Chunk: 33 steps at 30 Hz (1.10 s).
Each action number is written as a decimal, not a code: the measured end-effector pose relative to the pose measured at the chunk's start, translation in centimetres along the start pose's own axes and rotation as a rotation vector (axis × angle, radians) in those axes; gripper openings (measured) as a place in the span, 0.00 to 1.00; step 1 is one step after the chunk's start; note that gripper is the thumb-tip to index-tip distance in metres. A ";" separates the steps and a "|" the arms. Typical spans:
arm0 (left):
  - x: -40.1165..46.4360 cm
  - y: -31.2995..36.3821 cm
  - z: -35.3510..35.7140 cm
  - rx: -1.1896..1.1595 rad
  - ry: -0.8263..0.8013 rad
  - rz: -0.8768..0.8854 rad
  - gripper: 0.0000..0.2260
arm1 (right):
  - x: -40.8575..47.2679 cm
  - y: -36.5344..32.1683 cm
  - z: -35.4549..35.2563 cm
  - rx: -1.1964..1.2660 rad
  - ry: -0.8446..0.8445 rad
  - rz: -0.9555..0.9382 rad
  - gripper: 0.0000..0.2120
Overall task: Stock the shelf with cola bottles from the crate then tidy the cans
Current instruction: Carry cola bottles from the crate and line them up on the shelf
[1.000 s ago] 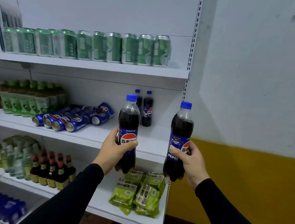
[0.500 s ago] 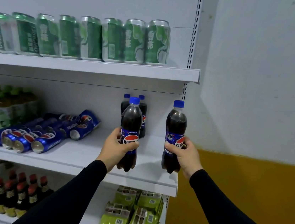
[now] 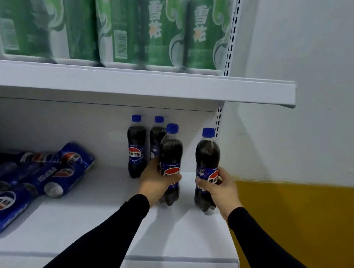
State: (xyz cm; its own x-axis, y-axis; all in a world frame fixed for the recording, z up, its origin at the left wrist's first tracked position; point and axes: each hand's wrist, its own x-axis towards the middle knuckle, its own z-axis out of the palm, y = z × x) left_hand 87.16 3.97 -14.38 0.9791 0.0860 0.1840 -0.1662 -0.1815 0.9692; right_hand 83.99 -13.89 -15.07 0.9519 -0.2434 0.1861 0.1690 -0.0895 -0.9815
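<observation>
A person's left hand (image 3: 156, 181) and right hand (image 3: 220, 189) each grip a cola bottle around its label, the left bottle (image 3: 170, 155) and the right bottle (image 3: 207, 157) upright at the right end of a white shelf (image 3: 115, 226). Both are dark, blue-capped, with a red, white and blue logo. Two matching bottles (image 3: 135, 148) stand just behind the left hand, against the back panel. To the left, blue cans (image 3: 39, 175) lie on their sides in a jumble. Green cans (image 3: 162, 25) line the shelf above.
</observation>
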 end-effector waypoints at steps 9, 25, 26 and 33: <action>4.8 -2.0 0.7 0.046 -0.071 0.050 0.25 | 4.1 2.3 2.9 0.080 0.077 0.016 0.21; 5.1 -3.9 2.4 0.166 -0.079 0.020 0.30 | 6.2 4.6 1.8 -0.180 -0.023 -0.126 0.22; 5.0 -4.2 2.3 0.217 -0.083 0.022 0.31 | 6.2 4.8 1.6 -0.215 -0.029 -0.125 0.23; 4.5 -5.6 3.1 0.367 0.011 0.004 0.30 | 6.0 6.0 0.6 -0.366 -0.056 -0.057 0.33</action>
State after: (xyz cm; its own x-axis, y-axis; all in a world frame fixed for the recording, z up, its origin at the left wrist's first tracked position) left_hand 92.81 2.32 -19.46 0.9770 0.0948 0.1911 -0.1149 -0.5211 0.8457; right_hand 90.86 -15.33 -19.87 0.9577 -0.1761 0.2274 0.1290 -0.4435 -0.8870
